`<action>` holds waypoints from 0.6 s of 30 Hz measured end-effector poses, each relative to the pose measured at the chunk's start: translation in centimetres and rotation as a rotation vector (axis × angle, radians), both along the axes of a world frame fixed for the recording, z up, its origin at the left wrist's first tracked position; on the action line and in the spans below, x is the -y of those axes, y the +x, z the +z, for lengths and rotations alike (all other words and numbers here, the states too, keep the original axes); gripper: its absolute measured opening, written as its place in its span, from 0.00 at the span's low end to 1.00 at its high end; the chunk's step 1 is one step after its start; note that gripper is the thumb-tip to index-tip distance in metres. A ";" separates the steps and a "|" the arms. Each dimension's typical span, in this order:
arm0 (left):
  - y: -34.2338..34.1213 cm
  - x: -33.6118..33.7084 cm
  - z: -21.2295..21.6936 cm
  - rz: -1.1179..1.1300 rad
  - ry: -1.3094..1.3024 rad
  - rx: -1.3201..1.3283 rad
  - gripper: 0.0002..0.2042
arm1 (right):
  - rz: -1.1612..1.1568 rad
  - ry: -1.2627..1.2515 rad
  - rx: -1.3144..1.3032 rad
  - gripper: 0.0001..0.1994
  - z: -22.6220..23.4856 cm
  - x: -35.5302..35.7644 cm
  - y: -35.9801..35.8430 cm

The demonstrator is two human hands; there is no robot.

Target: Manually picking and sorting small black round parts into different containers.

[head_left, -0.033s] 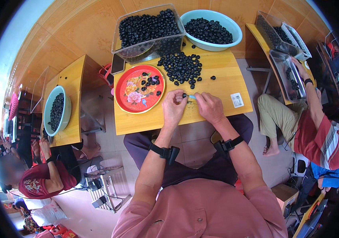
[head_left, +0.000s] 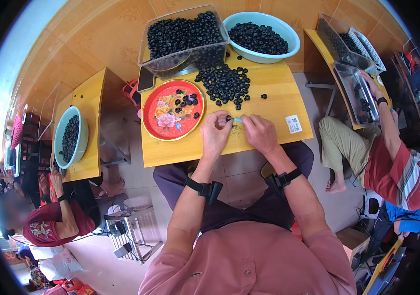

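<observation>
We have left hand point(head_left: 216, 132) clamped on black piece point(head_left: 228, 118), right hand point(head_left: 260, 132) on blue tool point(head_left: 238, 120) at its 3 o'clock; likely tooling it, next move needs steady grip.

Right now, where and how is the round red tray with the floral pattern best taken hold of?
Likely best: pinch the rim at its near-left edge, coming from the person's side. The tray lies flat, its rim is bare there, and the small, round black pieces inside sit toward the right. The left hand is nearer, but holds a black piece.
</observation>
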State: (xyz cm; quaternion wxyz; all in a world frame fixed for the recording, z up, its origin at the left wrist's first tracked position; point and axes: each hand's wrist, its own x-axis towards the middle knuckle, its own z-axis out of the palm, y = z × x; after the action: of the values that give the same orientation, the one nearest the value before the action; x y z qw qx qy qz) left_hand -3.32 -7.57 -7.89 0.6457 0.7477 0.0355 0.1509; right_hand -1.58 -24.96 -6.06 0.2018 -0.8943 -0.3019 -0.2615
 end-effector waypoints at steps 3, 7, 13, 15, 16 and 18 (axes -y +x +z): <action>-0.1 0.0 0.0 0.004 0.001 0.011 0.15 | 0.008 0.004 0.009 0.08 0.2 -0.1 0.0; -0.1 0.0 0.1 -0.007 0.015 0.010 0.14 | -0.004 -0.019 -0.002 0.07 0.1 -0.1 0.0; -0.1 0.1 0.3 -0.026 -0.027 -0.012 0.14 | -0.008 -0.009 0.001 0.08 0.0 -0.1 0.0; -0.1 0.1 0.3 -0.027 -0.035 -0.015 0.14 | -0.025 -0.008 -0.003 0.08 -0.1 -0.1 0.1; -0.1 0.1 0.3 -0.030 -0.055 -0.030 0.13 | -0.043 -0.008 -0.006 0.08 -0.1 -0.1 0.1; -0.2 0.1 0.2 -0.033 -0.075 -0.044 0.13 | -0.044 -0.002 0.005 0.08 -0.2 -0.1 0.1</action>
State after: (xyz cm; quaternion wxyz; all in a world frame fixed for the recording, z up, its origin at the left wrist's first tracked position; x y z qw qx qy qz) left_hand -3.50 -7.64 -7.70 0.6749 0.7265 0.0428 0.1221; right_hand -1.47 -24.85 -6.25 0.1943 -0.9003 -0.2828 -0.2677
